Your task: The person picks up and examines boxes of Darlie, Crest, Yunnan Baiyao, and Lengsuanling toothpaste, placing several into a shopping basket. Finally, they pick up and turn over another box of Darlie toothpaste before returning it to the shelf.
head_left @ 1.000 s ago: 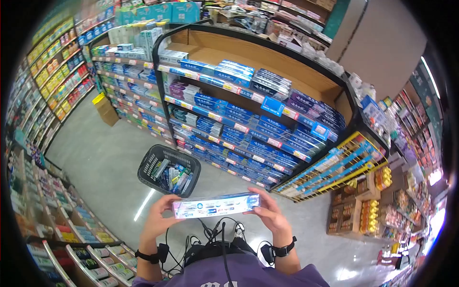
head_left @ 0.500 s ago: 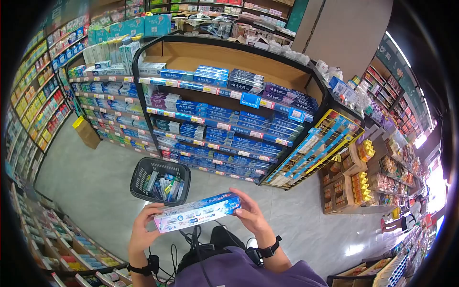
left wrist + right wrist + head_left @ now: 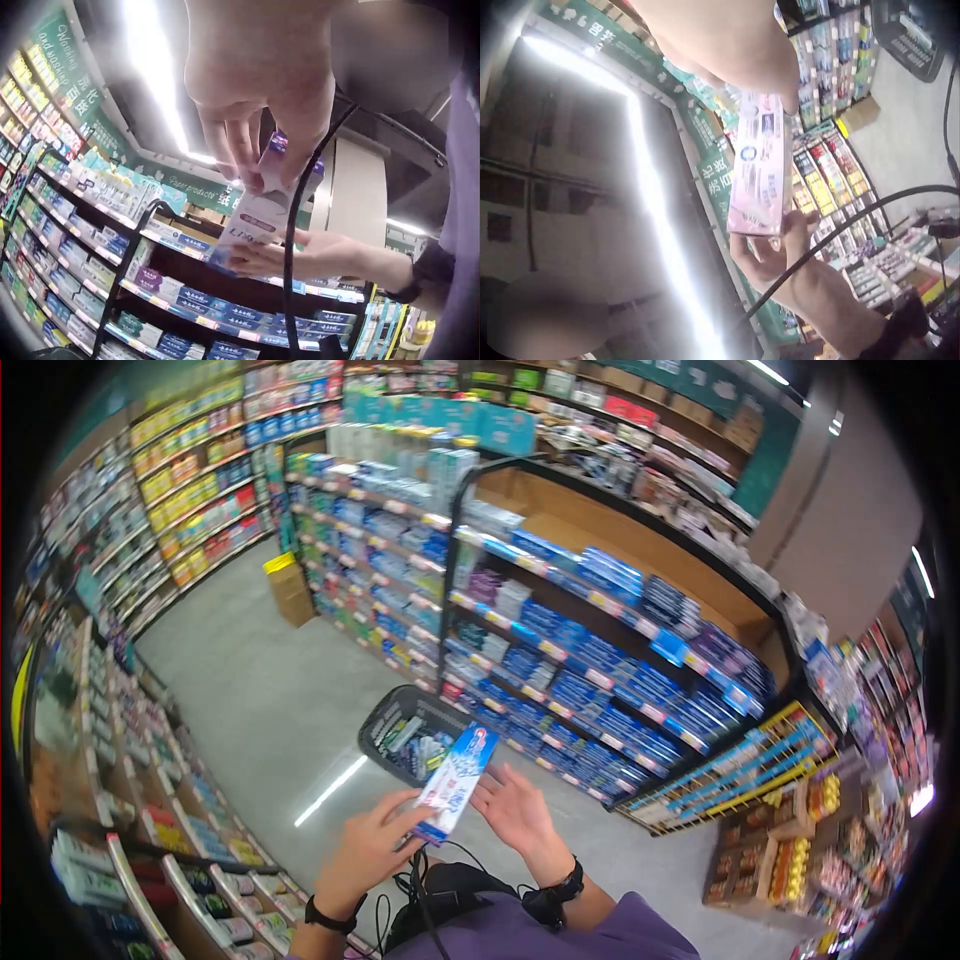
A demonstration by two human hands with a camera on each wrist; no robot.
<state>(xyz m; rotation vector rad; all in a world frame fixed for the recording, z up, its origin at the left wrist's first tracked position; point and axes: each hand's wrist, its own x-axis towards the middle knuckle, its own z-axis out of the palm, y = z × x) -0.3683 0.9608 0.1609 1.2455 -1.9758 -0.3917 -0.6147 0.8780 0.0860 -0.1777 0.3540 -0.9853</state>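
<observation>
A long white, blue and pink toothpaste box [image 3: 460, 782] is held slantwise in front of the body. My left hand [image 3: 377, 842] grips its near end, thumb on one side and fingers on the other. Beside the box's right edge is my right hand [image 3: 520, 812], palm turned up and fingers extended. In the left wrist view, the right hand's fingers [image 3: 255, 259] lie against the box's lower end. Printed text and small pictures cover the side of the box [image 3: 759, 169] in the right wrist view, where the left hand [image 3: 780, 259] holds its lower end.
Past the box, a dark grey basket [image 3: 372, 738] with several packages stands on the floor. Shelves of toothpaste boxes [image 3: 570, 635] rise in front, with a yellow wire rack [image 3: 735, 775] at their right end. More shelving [image 3: 150, 760] lines the left; a cardboard carton [image 3: 290, 595] stands farther back.
The box has turned from lying level across both hands to slanting away from me. The right hand has come off its far end and opened beside it. The head view has swung left.
</observation>
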